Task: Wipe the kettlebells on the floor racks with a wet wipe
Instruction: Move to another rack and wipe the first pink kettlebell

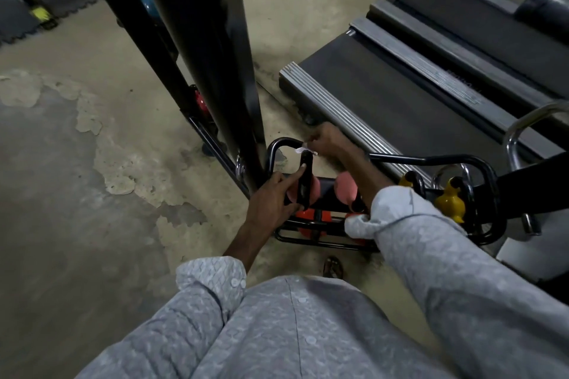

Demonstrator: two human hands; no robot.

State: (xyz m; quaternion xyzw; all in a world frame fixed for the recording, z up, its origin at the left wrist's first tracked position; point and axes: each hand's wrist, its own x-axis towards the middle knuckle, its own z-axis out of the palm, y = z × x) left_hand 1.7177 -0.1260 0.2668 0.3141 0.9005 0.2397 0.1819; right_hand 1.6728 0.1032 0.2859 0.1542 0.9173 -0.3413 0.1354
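A pink kettlebell (314, 186) with a black handle sits at the left end of the black floor rack (323, 241). My left hand (274, 197) grips its black handle from the left, thumb up along it. My right hand (328, 140) presses a small white wet wipe (303, 150) against the top of that handle, close to the rack's upper rail. A second pink kettlebell (346, 186) stands beside it, partly behind my right forearm. Orange kettlebells (311, 220) lie on the lower tier. Yellow kettlebells (449, 201) sit at the rack's right end.
A black machine post (215, 49) rises just left of the rack. A treadmill deck (400, 95) with a ribbed metal edge lies right behind the rack. A chrome rail (517, 132) curves at the right. A sandalled foot (332, 268) stands on worn concrete floor.
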